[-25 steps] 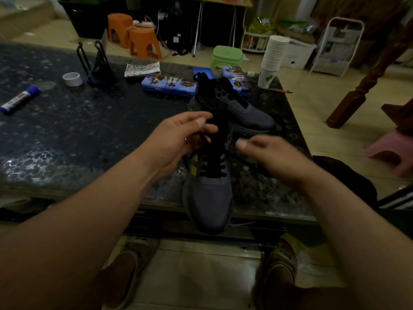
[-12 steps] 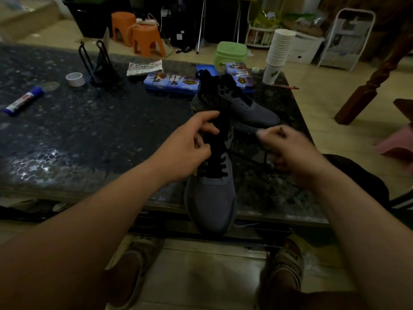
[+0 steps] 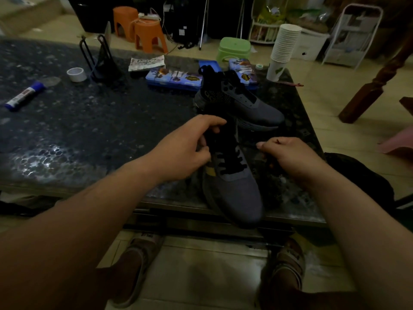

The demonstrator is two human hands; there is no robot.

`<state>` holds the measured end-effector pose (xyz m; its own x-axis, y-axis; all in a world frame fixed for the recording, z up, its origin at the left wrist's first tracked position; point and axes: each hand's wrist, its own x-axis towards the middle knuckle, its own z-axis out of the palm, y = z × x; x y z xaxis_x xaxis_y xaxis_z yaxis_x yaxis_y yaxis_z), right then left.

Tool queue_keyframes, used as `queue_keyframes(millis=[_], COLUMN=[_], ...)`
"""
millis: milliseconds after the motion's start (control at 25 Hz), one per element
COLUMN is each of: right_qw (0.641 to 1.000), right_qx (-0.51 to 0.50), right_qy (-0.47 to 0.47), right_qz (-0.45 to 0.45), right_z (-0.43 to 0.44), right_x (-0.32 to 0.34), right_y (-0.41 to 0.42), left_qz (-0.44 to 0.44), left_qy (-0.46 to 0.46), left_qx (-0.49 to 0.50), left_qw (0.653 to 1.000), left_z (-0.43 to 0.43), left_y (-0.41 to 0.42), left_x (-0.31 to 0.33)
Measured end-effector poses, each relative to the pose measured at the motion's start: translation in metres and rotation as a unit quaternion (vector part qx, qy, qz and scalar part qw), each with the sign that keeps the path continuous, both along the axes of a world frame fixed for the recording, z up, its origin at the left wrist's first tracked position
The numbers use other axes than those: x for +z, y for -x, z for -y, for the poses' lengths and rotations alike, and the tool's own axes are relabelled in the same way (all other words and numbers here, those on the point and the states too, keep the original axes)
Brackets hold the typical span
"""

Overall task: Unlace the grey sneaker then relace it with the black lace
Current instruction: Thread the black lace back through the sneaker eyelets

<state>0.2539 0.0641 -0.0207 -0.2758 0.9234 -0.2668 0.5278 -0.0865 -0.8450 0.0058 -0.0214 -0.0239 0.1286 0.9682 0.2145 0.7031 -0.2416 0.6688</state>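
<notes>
1. Grey sneaker point(image 3: 237, 193): knit-looking upper, rounded toe, a yellow patch on its left side. It lies at the near edge of the surface point(image 3: 89, 130) with the toe pointing near and hanging over the edge.
2. Black lace point(image 3: 232, 162): flat, and crosses in rungs over the lower part of the throat. The upper part is too dark to read.
3. Surface: dark speckled stone, glossy, with glare patches at near left.
4. Second sneaker point(image 3: 257, 108): same grey with a black collar. It lies just beyond the first, toe pointing right.
5. Far side of the surface: two blue printed tins point(image 3: 172, 78), a printed paper point(image 3: 146, 62), a black wire stand point(image 3: 98, 61), a white tape roll point(image 3: 76, 74) and a tall stack of paper cups point(image 3: 283, 48). A blue-and-white glue stick point(image 3: 24, 96) lies at far left.
6. On the floor beyond: orange stools point(image 3: 149, 34) and a green stool point(image 3: 233, 49).
7. Left grip point(image 3: 185, 148): fingers curl round the sneaker's dark collar end from the left, with the thumb on its near side. It hides part of that flank.
8. Right grip point(image 3: 288, 157): fingers curled under, just right of the sneaker and level with the lace rungs. Whether a lace end is pinched inside, I cannot tell.
</notes>
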Motion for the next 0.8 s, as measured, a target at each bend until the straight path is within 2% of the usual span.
queue_keyframes(millis=[80, 160, 200, 280, 320, 360, 400, 440, 520, 560, 640, 680, 800], right_qw=[0.996, 0.993, 0.991, 0.983, 0.978, 0.973, 0.969, 0.968, 0.968, 0.963, 0.943, 0.944, 0.974], right_qx=[0.019, -0.003, -0.027, -0.078, -0.092, -0.094, -0.084, -0.057, 0.067, 0.147, 0.249, 0.243, 0.121], right_qy=[-0.024, -0.067, -0.093, -0.149, -0.178, -0.206, -0.23, -0.246, -0.236, -0.22, -0.219, -0.222, -0.181], right_qz=[0.083, 0.099, 0.09, 0.068, 0.056, 0.042, 0.025, 0.002, -0.048, -0.05, -0.006, 0.003, -0.058], right_z=[0.003, 0.003, 0.002, 0.002, 0.004, 0.007, 0.012, 0.016, 0.028, 0.033, 0.038, 0.036, 0.027], right_x=[0.002, 0.004, 0.005, 0.009, 0.011, 0.013, 0.016, 0.018, 0.027, 0.03, 0.034, 0.035, 0.037], right_y=[-0.003, -0.003, -0.003, 0.0, 0.002, 0.005, 0.009, 0.013, 0.026, 0.034, 0.048, 0.051, 0.045], left_qz=[0.049, 0.061, 0.02, -0.153, -0.201, -0.194, -0.149, -0.066, 0.104, 0.153, 0.192, 0.191, 0.16], left_qy=[-0.024, 0.016, 0.065, 0.138, 0.14, 0.127, 0.121, 0.126, 0.151, 0.15, 0.135, 0.13, 0.144], left_qx=[0.056, 0.114, 0.113, 0.066, 0.054, 0.05, 0.048, 0.046, 0.033, 0.024, 0.007, 0.005, 0.03], left_qw=[0.997, 0.991, 0.991, 0.976, 0.968, 0.971, 0.98, 0.989, 0.983, 0.976, 0.972, 0.973, 0.976], left_z=[0.002, 0.003, 0.005, 0.01, 0.011, 0.011, 0.011, 0.01, 0.009, 0.009, 0.008, 0.008, 0.004], left_y=[0.005, 0.009, 0.009, 0.004, 0.001, -0.001, -0.001, -0.002, -0.006, -0.008, -0.013, -0.015, -0.007], left_x=[-0.002, -0.006, -0.009, -0.017, -0.019, -0.017, -0.013, -0.007, 0.011, 0.021, 0.039, 0.045, 0.053])
